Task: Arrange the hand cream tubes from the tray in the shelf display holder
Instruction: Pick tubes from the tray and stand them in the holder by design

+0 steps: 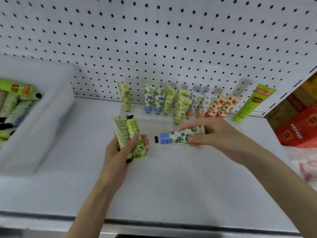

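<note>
- Now our right hand [211, 134] pinches the blue-flowered tube [176, 135], which lies crosswise, cap leftward.
- We judge it needs turning cap-down for the display holder [149, 118] just behind.
- Our left hand [123, 148] clutches two green tubes [130, 134].

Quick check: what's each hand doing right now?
Left hand: grips two pale green hand cream tubes.
Right hand: holds one blue-flowered hand cream tube.

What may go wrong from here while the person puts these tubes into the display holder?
The left hand grips two green tubes at once; one may slip out. The right hand holds the blue-flower tube sideways, so turning it cap-down near the holder might knock over the standing tubes, which lean.
</note>
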`<state>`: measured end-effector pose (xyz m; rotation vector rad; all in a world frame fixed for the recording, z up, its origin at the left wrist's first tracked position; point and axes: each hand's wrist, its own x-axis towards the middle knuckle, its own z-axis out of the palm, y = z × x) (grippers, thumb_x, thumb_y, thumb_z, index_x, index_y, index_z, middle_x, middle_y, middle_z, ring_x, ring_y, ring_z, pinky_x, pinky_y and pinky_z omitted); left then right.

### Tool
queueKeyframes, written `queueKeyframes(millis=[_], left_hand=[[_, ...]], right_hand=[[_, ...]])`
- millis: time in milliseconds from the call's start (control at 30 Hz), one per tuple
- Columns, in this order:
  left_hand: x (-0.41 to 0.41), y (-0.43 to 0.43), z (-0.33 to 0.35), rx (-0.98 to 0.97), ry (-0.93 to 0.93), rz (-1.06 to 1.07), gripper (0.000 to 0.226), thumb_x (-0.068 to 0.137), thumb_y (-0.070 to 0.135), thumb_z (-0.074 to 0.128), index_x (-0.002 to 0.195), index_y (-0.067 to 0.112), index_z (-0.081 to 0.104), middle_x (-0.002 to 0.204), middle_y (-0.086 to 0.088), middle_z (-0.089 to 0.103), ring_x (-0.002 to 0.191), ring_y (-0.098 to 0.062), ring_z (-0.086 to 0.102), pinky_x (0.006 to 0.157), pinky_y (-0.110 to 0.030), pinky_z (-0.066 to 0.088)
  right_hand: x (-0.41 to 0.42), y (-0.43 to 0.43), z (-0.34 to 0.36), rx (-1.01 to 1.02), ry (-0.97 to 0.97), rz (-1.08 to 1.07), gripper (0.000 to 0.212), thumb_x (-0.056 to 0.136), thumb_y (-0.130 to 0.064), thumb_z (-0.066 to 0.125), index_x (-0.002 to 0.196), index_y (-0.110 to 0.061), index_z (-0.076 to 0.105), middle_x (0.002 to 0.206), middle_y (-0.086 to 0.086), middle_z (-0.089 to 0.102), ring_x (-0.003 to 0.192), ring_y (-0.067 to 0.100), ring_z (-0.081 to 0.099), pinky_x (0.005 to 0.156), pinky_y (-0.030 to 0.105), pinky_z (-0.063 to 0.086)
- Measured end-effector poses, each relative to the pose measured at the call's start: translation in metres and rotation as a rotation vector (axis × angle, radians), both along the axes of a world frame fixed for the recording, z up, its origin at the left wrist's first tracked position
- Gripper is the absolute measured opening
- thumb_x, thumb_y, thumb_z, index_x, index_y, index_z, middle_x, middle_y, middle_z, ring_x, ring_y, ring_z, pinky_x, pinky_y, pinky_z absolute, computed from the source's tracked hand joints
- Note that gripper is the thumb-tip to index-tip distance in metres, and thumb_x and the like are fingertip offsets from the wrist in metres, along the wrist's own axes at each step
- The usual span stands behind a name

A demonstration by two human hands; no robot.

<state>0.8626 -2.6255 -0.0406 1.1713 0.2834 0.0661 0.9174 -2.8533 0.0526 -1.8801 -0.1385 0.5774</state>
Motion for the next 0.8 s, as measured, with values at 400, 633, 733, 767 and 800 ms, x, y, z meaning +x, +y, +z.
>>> queueKeyframes(millis=[400, 633, 733, 767, 800], left_hand=[[-0.003, 0.032, -0.015, -0.055, -0.021, -0.021, 0.033, 0.079, 0.020, 0.059, 0.110, 0.007, 0.060, 0.095, -0.014, 0.074, 0.090, -0.029, 0.072, 0.068, -0.035, 0.059], [-0.003, 0.036, -0.019, -0.090, -0.051, -0.039, 0.035, 0.079, 0.017, 0.059, 0.112, 0.007, 0.060, 0.098, -0.014, 0.073, 0.092, -0.029, 0.072, 0.070, -0.036, 0.059], [-0.002, 0.037, -0.020, -0.090, -0.051, -0.058, 0.035, 0.080, 0.017, 0.060, 0.113, 0.007, 0.060, 0.099, -0.014, 0.073, 0.093, -0.029, 0.071, 0.071, -0.038, 0.059], [-0.002, 0.037, -0.020, -0.088, -0.049, -0.064, 0.035, 0.080, 0.017, 0.060, 0.114, 0.006, 0.060, 0.099, -0.015, 0.073, 0.093, -0.029, 0.071, 0.071, -0.038, 0.059], [-0.001, 0.037, -0.020, -0.086, -0.049, -0.069, 0.035, 0.080, 0.017, 0.060, 0.114, 0.006, 0.060, 0.099, -0.015, 0.073, 0.093, -0.029, 0.071, 0.071, -0.038, 0.059]], right_hand=[[0.064, 0.090, -0.011, -0.201, -0.643, -0.137, 0.019, 0.085, -0.011, 0.068, 0.082, -0.016, 0.050, 0.078, 0.001, 0.067, 0.064, 0.011, 0.069, 0.065, 0.033, 0.059], [0.067, 0.110, -0.035, -0.294, -0.685, -0.184, 0.016, 0.088, -0.013, 0.065, 0.089, -0.014, 0.049, 0.073, -0.004, 0.059, 0.068, 0.013, 0.068, 0.070, 0.033, 0.057], [0.069, 0.111, -0.036, -0.345, -0.713, -0.186, 0.017, 0.087, -0.014, 0.065, 0.088, -0.016, 0.048, 0.074, 0.001, 0.061, 0.068, 0.014, 0.068, 0.069, 0.034, 0.057], [0.070, 0.112, -0.036, -0.360, -0.718, -0.183, 0.017, 0.087, -0.014, 0.066, 0.089, -0.016, 0.049, 0.075, 0.001, 0.061, 0.068, 0.013, 0.068, 0.069, 0.034, 0.057], [0.071, 0.112, -0.038, -0.372, -0.717, -0.179, 0.017, 0.087, -0.014, 0.066, 0.089, -0.015, 0.049, 0.076, 0.001, 0.061, 0.067, 0.012, 0.068, 0.069, 0.034, 0.057]])
